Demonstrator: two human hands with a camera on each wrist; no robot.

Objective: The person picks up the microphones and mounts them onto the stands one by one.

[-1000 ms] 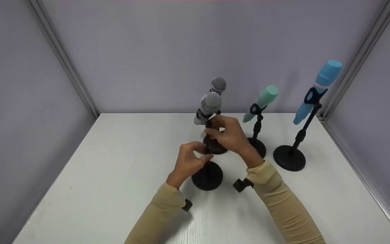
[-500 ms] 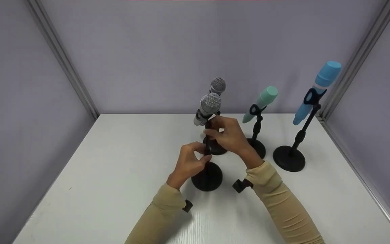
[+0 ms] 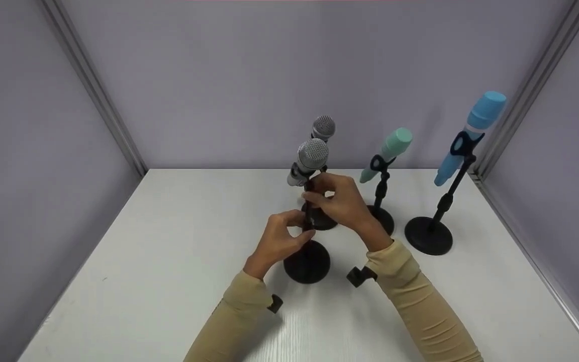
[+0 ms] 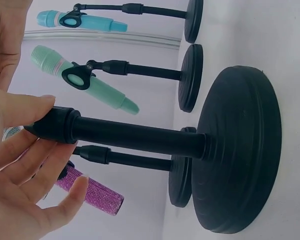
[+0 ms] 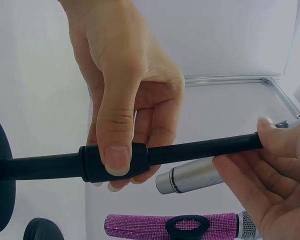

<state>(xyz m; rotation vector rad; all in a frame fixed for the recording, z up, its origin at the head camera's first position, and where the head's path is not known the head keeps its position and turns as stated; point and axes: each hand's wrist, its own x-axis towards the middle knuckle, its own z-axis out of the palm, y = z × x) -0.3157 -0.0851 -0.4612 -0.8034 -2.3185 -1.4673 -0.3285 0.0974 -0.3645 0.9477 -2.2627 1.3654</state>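
A black desktop microphone stand [image 3: 307, 264] stands upright on the white table, carrying a silver microphone [image 3: 312, 154] with a mesh head. My left hand [image 3: 278, 240] grips the stand partway up; its thumb and fingers close round the thick collar [image 4: 62, 125], seen in the left wrist view. Higher up, my right hand [image 3: 341, 201] pinches the thin upper rod [image 5: 205, 150] just below the microphone. The lower pole [image 4: 135, 137] shows bare between collar and round base.
Right behind stands another microphone [image 3: 323, 126], its handle [image 4: 102, 197] covered in pink sparkles. A green microphone [image 3: 395, 143] and a blue microphone [image 3: 488, 108] stand to the right on black stands. Grey-violet panels [image 3: 219, 85] wall in the white table [image 3: 169, 241].
The left wrist has shifted very slightly to the left. Both hands keep their hold on the stand, and the stand and microphones stay in place.
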